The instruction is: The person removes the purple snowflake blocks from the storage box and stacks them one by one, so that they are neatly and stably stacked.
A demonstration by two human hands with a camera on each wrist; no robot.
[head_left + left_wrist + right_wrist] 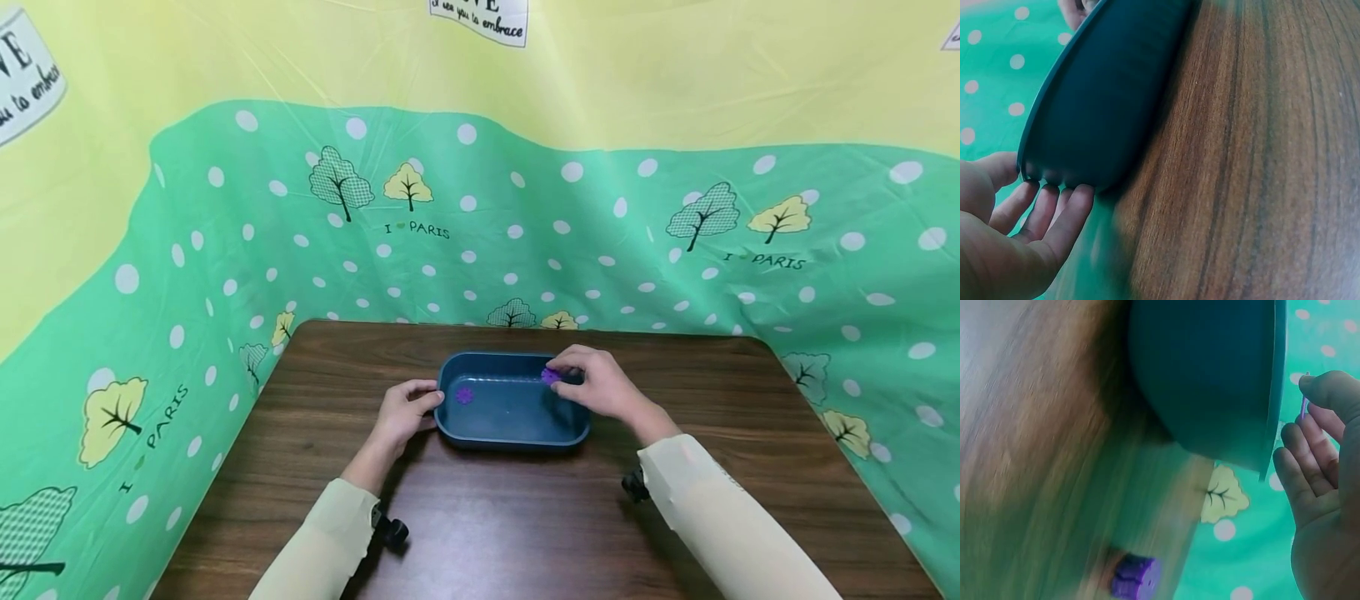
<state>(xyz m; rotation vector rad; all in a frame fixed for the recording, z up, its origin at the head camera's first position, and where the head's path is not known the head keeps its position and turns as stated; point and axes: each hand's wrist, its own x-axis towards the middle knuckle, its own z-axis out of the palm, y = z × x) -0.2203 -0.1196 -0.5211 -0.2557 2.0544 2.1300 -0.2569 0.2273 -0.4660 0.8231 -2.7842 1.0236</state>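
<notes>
A dark blue rectangular tub point(510, 440) stands on the wooden table. My left hand point(405, 412) holds its left end, thumb at the rim and fingertips against the outer wall, as the left wrist view point(1029, 237) shows. Over the tub's right end, my right hand point(596, 383) pinches a thin purple snowflake-shaped disc point(551, 376) between thumb and fingers. Edge-on, that disc point(1304, 406) appears as a thin strip in the right wrist view, above the rim. A second purple disc point(465, 395) lies inside the tub toward the left.
In the right wrist view, a purple stack of discs point(1135, 577) sits on the table beside the tub. The brown wooden table point(495, 517) ends at a green, dotted cloth point(420, 275) behind and at both sides.
</notes>
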